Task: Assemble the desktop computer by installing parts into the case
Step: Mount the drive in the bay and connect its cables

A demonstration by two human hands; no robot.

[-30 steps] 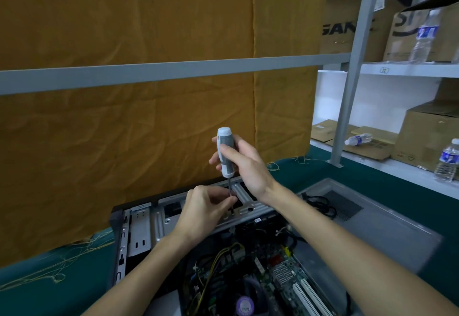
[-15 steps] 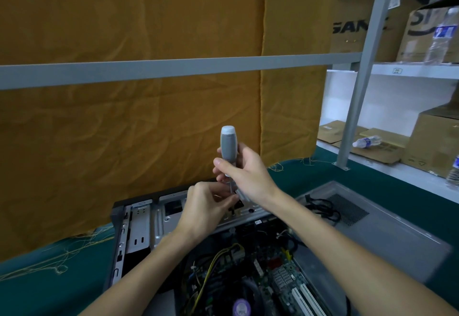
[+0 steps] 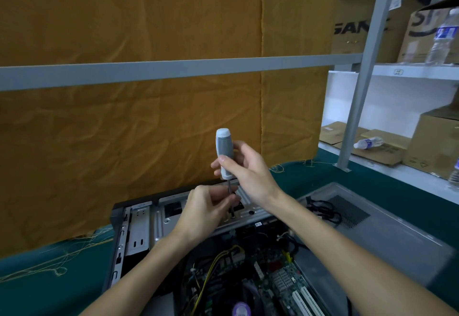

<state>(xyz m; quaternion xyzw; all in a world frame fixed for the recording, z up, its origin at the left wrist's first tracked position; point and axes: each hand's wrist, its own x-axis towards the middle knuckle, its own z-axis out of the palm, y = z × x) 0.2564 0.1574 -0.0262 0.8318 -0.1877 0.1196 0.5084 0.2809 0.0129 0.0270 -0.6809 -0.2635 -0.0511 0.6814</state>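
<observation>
Open computer case (image 3: pixel 139 226) lying on the green worktop (image 3: pixel 37 288), motherboard (image 3: pixel 280 283) exposed. Right hand (image 3: pixel 248 169) grips the upright screwdriver (image 3: pixel 224 154) by its handle; left hand (image 3: pixel 208 211) pinches its shaft just above the case's metal bracket (image 3: pixel 250 212).

We see an orange-brown cloth (image 3: pixel 149 121) filling the upper left & centre of the frame, w/ a grey horizontal bar (image 3: pixel 173 68) across it. Upper right: a grey upright post (image 3: pixel 365 72), white shelf (image 3: pixel 417 69) w/ cardboard boxes (image 3: pixel 357 12) & a standing water bottle (image 3: pixel 443 39). Mid right, another bottle (image 3: pixel 367 142) lies on flat cartons. Green surface (image 3: pixel 49 288) at lower left, loose yellow threads (image 3: pixel 57 266) on it.
</observation>
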